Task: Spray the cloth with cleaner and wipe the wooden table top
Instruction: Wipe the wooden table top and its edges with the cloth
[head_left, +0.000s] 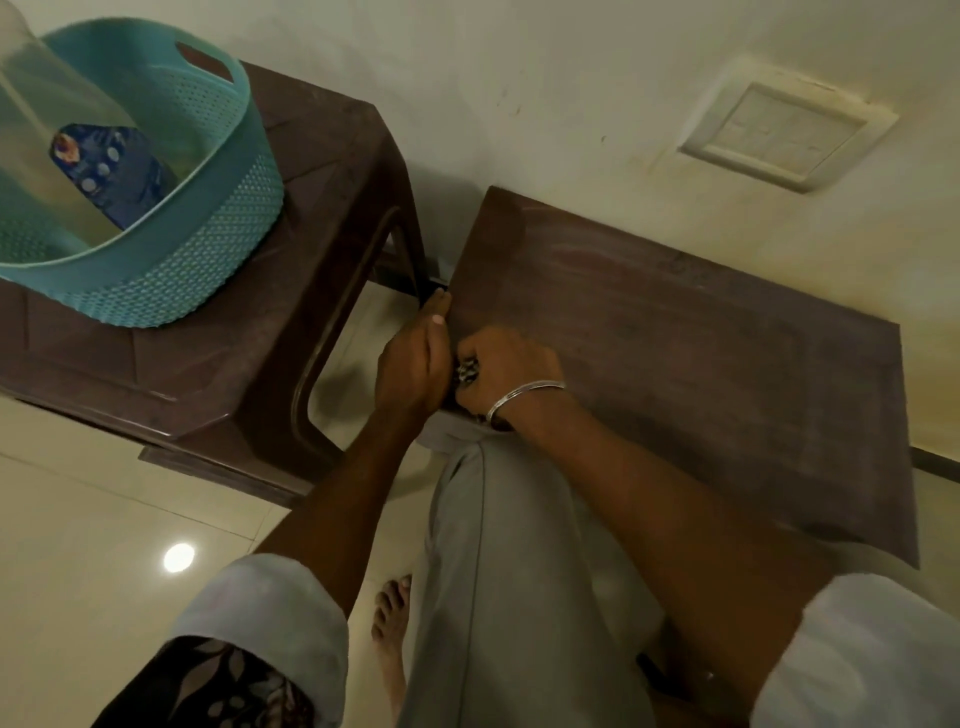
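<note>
The wooden table top (691, 358) stands against the wall on the right, dark brown and dull. My right hand (506, 366), with a metal bangle on the wrist, is closed on a small dark patterned cloth (466, 371) at the table's left edge; only a scrap of the cloth shows. My left hand (413, 358) lies side-on against that same edge, thumb pointing along it and fingers hidden. A clear cleaner bottle (111, 174) with a blue label stands in a teal basket (208, 249) on the left.
The basket sits on a brown plastic stool (291, 291) just left of the table, with a narrow gap between them. My leg in grey cloth (498, 571) and a bare foot (392, 608) are below. A switch plate (784, 135) is on the wall.
</note>
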